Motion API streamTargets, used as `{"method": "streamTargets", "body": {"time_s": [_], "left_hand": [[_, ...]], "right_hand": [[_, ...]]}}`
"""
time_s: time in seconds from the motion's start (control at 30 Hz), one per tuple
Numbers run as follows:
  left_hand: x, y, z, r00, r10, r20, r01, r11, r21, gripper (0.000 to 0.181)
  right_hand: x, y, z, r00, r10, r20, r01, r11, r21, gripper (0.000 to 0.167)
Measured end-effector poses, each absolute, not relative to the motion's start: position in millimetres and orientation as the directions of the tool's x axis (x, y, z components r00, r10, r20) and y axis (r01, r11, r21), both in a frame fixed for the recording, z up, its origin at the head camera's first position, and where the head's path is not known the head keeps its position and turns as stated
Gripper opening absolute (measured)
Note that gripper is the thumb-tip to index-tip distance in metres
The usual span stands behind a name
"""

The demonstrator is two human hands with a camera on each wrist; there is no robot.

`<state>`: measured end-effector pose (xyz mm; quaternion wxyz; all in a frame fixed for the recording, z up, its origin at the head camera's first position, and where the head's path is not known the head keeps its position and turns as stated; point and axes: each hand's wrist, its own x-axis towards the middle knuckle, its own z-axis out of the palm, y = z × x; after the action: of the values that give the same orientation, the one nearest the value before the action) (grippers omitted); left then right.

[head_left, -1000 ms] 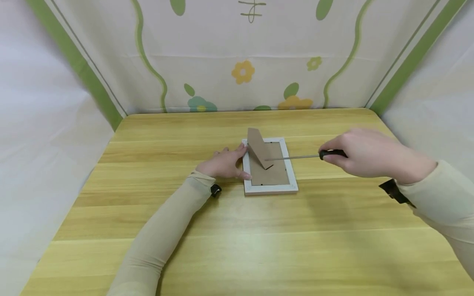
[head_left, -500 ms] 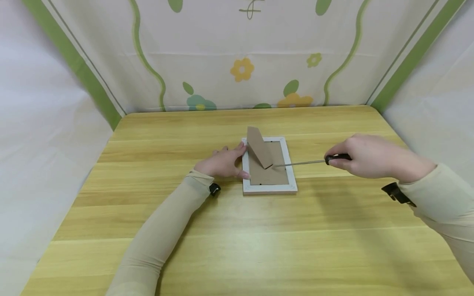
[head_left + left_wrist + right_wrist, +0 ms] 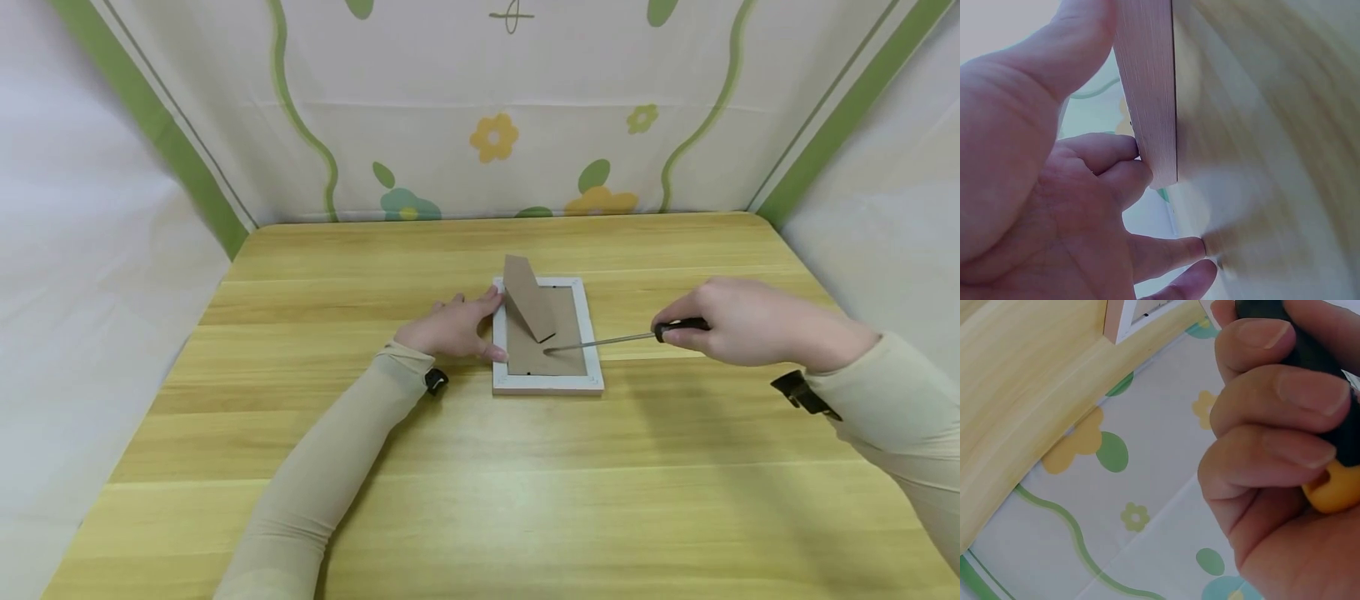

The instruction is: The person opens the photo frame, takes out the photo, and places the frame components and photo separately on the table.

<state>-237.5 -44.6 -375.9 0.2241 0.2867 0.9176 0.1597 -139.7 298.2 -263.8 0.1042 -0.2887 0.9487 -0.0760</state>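
A white picture frame [image 3: 592, 354] lies face down on the table, its brown backing board [image 3: 562, 363] upward. The brown easel leg [image 3: 527, 293] stands raised at a slant from the backing. My left hand [image 3: 452, 327] rests at the frame's left side, with thumb and fingertips on its edge; in the left wrist view the other fingers [image 3: 1169, 250] reach to the table. My right hand [image 3: 750, 321] grips the handle of a screwdriver [image 3: 622, 338], black with a yellow end in the right wrist view. The shaft points left, its tip over the backing just below the leg; whether it touches cannot be told.
The wooden table [image 3: 480, 500] spreads around the frame on all sides. Behind it hangs a white curtain [image 3: 420, 83] with flowers and green leaves, and pale fabric walls stand left and right. Both wrists wear black straps.
The screwdriver's tip has moved from beside the easel leg toward me, to the backing below the leg's end. My right hand has shifted slightly nearer. The left hand and frame stay put.
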Motion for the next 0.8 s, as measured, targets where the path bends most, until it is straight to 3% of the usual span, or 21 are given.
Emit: {"method": "streamTargets", "body": {"time_s": [0.4,0.8], "left_hand": [[-236.7,-45.2,-375.1,-0.734,0.596,-0.325,0.441,0.783,0.438,0.103],[-236.9,-44.7,-373.6,-0.734,0.596,-0.324,0.438,0.781,0.445,0.103]], "right_hand": [[-141.0,298.5,-263.5,-0.759,-0.628,-0.171,-0.581,0.772,-0.257,0.019],[-140.6,299.2,-265.6,-0.751,-0.639,-0.167,-0.586,0.762,-0.277,0.018]]}}
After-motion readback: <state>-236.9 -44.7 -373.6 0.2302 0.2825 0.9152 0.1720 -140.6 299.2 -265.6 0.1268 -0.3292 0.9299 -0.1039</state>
